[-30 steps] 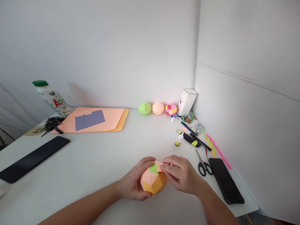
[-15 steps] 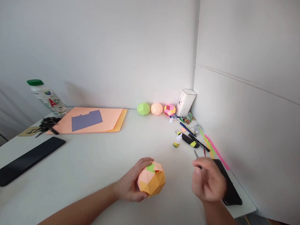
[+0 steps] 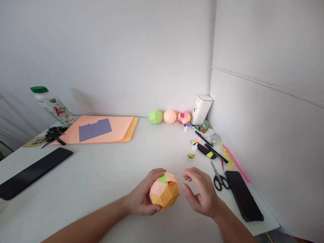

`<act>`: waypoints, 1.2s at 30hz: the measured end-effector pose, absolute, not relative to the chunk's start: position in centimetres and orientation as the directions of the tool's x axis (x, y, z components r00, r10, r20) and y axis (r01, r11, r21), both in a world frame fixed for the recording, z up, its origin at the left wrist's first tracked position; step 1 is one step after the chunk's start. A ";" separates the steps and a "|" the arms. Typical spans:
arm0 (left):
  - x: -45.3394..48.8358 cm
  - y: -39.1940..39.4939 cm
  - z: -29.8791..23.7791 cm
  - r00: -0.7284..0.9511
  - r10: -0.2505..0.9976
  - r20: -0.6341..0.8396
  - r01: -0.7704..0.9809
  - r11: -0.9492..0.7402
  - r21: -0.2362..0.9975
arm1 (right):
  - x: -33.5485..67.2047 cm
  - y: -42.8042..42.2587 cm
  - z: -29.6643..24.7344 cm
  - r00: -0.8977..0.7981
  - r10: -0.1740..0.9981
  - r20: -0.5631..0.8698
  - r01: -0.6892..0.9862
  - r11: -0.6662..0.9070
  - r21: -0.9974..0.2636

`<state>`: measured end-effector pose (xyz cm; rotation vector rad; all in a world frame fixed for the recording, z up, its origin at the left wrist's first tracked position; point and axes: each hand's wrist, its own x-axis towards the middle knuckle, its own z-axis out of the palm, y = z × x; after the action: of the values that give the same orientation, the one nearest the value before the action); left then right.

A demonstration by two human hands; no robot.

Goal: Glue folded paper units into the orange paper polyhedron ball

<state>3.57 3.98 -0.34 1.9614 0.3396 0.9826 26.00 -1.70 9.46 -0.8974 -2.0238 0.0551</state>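
A faceted paper ball (image 3: pixel 167 194) in orange, pink and green sits in my left hand (image 3: pixel 144 195), whose fingers wrap round its left side. Near the top of the ball a pink flap stands slightly raised over a dark gap. My right hand (image 3: pixel 201 190) hovers just right of the ball, apart from it, its fingers curved and the thumb separate, with nothing between them. Black-handled scissors (image 3: pixel 219 179) lie beyond the right hand, beside a black phone (image 3: pixel 244 195). A small glue bottle (image 3: pixel 192 152) stands upright farther back.
Three faceted paper balls, one green (image 3: pixel 155 117), line the back wall near a white box (image 3: pixel 201 109). A utility knife (image 3: pixel 205 149) and paper strips (image 3: pixel 235 162) lie at right. Pink sheets (image 3: pixel 118 130), a dark flat bar (image 3: pixel 35 172) and a white bottle (image 3: pixel 54 106) occupy the left.
My right hand has moved left from above the scissors and phone toward the paper ball, and its fingers have opened. The scissors now show fully. My left hand keeps its hold.
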 end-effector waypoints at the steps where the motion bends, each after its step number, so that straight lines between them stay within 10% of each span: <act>1: 3.6 4.0 -0.3 0.649 0.570 0.503 -0.144 -0.557 0.818 | 25.7 -1.5 9.3 -0.382 0.637 0.669 0.573 0.732 -0.370; 36: 3.7 4.1 -0.9 0.642 0.597 0.481 -0.154 -0.514 0.844 | 24.9 -0.6 7.6 -0.430 0.694 0.577 0.581 0.702 -0.411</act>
<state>3.68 4.11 -0.89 1.8946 0.3512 0.9748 24.88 -0.56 7.65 -0.9680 -2.1544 0.1916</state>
